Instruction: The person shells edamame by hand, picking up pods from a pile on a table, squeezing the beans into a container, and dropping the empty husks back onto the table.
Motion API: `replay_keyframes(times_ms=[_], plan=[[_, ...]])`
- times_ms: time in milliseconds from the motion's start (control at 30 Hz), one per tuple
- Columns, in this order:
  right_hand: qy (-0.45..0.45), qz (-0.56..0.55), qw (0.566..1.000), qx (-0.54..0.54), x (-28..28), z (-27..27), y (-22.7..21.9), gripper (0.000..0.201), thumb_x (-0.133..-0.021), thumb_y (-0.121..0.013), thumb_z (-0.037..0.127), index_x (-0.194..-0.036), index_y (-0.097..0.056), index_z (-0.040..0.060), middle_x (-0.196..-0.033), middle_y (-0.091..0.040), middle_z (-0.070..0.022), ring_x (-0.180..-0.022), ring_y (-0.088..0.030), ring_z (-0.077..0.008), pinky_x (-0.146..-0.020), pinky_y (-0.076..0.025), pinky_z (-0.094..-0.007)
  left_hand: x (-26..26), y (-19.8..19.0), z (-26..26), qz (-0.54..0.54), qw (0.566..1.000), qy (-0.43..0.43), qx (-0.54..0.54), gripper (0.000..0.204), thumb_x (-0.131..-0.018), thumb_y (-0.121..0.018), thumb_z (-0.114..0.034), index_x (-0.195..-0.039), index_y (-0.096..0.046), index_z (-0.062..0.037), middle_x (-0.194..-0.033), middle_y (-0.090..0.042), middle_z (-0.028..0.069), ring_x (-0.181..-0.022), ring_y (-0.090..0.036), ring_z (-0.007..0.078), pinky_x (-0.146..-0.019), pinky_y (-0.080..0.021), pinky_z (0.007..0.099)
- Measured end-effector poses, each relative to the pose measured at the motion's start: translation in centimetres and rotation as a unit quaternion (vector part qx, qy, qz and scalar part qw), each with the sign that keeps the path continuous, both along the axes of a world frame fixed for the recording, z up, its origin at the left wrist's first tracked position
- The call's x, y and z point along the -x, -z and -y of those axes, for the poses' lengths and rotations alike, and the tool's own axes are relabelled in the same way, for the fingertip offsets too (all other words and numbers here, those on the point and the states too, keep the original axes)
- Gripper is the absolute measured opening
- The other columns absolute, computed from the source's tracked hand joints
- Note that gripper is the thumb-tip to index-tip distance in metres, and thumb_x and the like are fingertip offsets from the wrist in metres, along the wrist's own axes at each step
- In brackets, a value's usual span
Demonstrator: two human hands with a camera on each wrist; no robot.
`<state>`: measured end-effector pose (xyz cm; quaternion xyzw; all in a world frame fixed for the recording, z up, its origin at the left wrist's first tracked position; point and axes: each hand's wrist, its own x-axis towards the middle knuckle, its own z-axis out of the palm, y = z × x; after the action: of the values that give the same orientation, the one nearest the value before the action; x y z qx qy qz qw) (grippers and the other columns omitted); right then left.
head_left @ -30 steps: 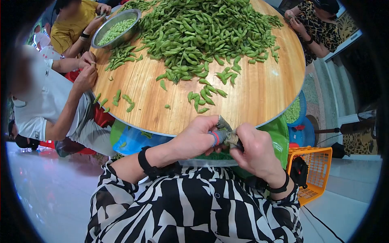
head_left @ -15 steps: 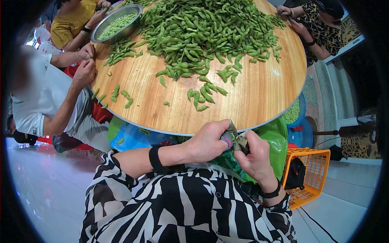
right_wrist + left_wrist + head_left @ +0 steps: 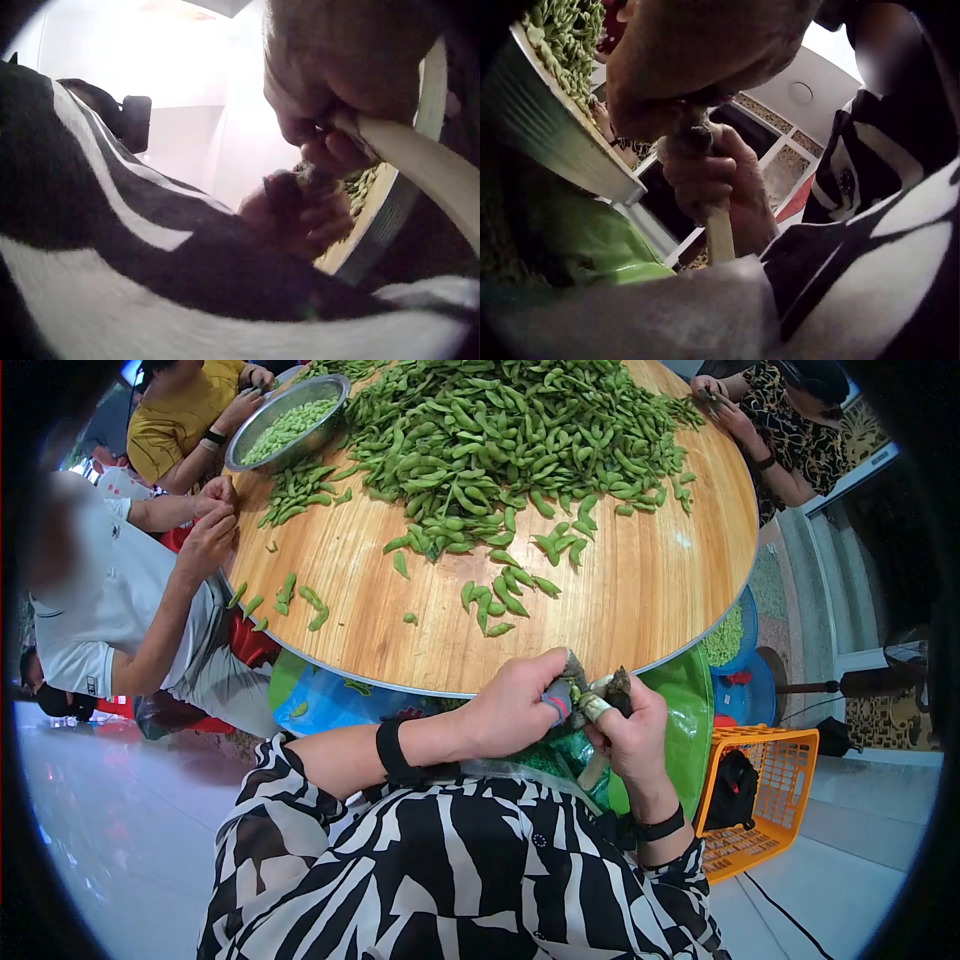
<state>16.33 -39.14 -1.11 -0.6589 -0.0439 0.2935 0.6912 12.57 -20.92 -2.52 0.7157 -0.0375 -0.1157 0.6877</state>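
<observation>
In the head view my left hand [image 3: 515, 705] is in front of the table edge, its fingers curled and its thumb and fingertip in grey covers. It pinches a small green bean pod [image 3: 576, 696], mostly hidden by the covers. My right hand [image 3: 640, 730] is close beside it, with a pale wrap [image 3: 595, 707] on the thumb and a dark cover on a finger. From its curled fingers hangs a long pale strip [image 3: 594, 770], also seen in the left wrist view below the fist. The right wrist view shows the strip [image 3: 420, 154] coming out of the grip.
A big heap of bean pods [image 3: 500, 450] covers the far part of the round wooden table [image 3: 350, 600]. A metal bowl [image 3: 335, 420] of shelled beans stands at the left. An orange crate [image 3: 790, 790] and blue basins [image 3: 745, 700] are at the right. Other people sit around.
Both hands have shifted slightly right. The right hand has turned, bringing its wrapped thumb and the pale strip into sight.
</observation>
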Motion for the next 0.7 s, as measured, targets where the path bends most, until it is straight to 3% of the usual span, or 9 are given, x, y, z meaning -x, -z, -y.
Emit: replay_keyframes(times_ms=[33, 133, 200, 367, 433, 533, 633, 700], plan=[[0.000, 0.000, 1.000, -0.001, -0.1, 0.0, -0.2, 0.005, -0.078, -0.060, 0.001, -0.080, -0.055, 0.0004, -0.062, -0.054, 0.0023, -0.051, -0.049, -0.0067, -0.047, -0.038, -0.0230, 0.1, -0.2, -0.1, 0.032, 0.998, -0.001, -0.045, 0.018, -0.084, -0.051, 0.001, -0.101, -0.056, 0.0006, -0.085, -0.056, 0.0024, -0.081, -0.049, 0.0089, -0.071, -0.043, 0.0259], [-0.030, 0.020, 0.999, 0.039, -0.4, 0.4, -0.4, 0.004, -0.082, -0.057, 0.001, -0.085, -0.058, -0.0008, -0.060, -0.053, 0.0016, -0.052, -0.050, -0.0062, -0.048, -0.039, -0.0200, -0.4, 0.5, -0.5, -0.016, 1.000, 0.003, -0.008, 0.018, -0.087, -0.051, -0.001, -0.104, -0.056, 0.0004, -0.087, -0.057, 0.0026, -0.081, -0.051, 0.0090, -0.072, -0.044, 0.0255], [-0.044, 0.122, 0.988, 0.082, -0.6, 0.6, 0.0, 0.010, -0.084, -0.058, 0.004, -0.092, -0.059, -0.0022, -0.067, -0.057, -0.0011, -0.055, -0.053, -0.0074, -0.048, -0.040, -0.0210, -0.4, 0.4, -0.9, -0.018, 1.000, -0.001, -0.023, 0.017, -0.087, -0.052, -0.001, -0.104, -0.056, 0.0005, -0.088, -0.057, 0.0028, -0.082, -0.051, 0.0090, -0.072, -0.045, 0.0251], [-0.067, 0.138, 0.982, 0.111, -0.2, 0.1, -1.3, 0.017, -0.090, -0.050, 0.006, -0.102, -0.056, -0.0034, -0.084, -0.058, -0.0076, -0.063, -0.055, -0.0118, -0.056, -0.045, -0.0254, -0.4, -0.2, -1.3, 0.000, 0.999, -0.010, -0.046, 0.016, -0.090, -0.052, -0.003, -0.105, -0.055, -0.0003, -0.086, -0.057, 0.0022, -0.077, -0.052, 0.0079, -0.067, -0.045, 0.0234], [-0.076, 0.163, 0.977, 0.116, 0.2, 0.4, -1.0, 0.025, -0.092, -0.042, 0.006, -0.112, -0.053, -0.0048, -0.089, -0.056, -0.0113, -0.070, -0.054, -0.0154, -0.062, -0.046, -0.0281, -0.4, -0.3, -1.4, -0.030, 0.998, -0.039, 0.037, 0.013, -0.093, -0.052, -0.006, -0.104, -0.056, -0.0015, -0.081, -0.057, 0.0008, -0.068, -0.051, 0.0064, -0.058, -0.042, 0.0220], [-0.105, 0.236, 0.963, 0.082, 0.3, 0.7, -0.8, 0.029, -0.092, -0.044, 0.005, -0.118, -0.051, -0.0060, -0.090, -0.055, -0.0123, -0.070, -0.055, -0.0178, -0.062, -0.046, -0.0294, -0.3, -0.2, -1.4, -0.072, 0.991, -0.054, 0.100, 0.010, -0.094, -0.052, -0.008, -0.102, -0.056, -0.0028, -0.077, -0.056, 0.0000, -0.061, -0.049, 0.0053, -0.052, -0.039, 0.0214], [-0.111, 0.315, 0.936, 0.116, 0.6, 0.3, 0.3, 0.036, -0.089, -0.049, 0.000, -0.125, -0.049, -0.0069, -0.094, -0.056, -0.0151, -0.073, -0.057, -0.0206, -0.065, -0.048, -0.0308, -0.4, -1.1, -1.2, -0.058, 0.992, -0.067, 0.088, 0.015, -0.084, -0.050, 0.004, -0.099, -0.053, -0.0004, -0.081, -0.055, 0.0002, -0.064, -0.050, 0.0065, -0.053, -0.041, 0.0230], [-0.113, 0.355, 0.921, 0.111, 0.7, -0.1, 0.5, 0.039, -0.089, -0.050, -0.003, -0.128, -0.047, -0.0069, -0.100, -0.058, -0.0186, -0.076, -0.060, -0.0207, -0.066, -0.050, -0.0307, -0.3, -0.4, -1.2, -0.071, 0.991, -0.071, 0.093, 0.011, -0.089, -0.051, -0.002, -0.099, -0.054, -0.0017, -0.079, -0.056, 0.0006, -0.062, -0.050, 0.0065, -0.052, -0.041, 0.0223]])
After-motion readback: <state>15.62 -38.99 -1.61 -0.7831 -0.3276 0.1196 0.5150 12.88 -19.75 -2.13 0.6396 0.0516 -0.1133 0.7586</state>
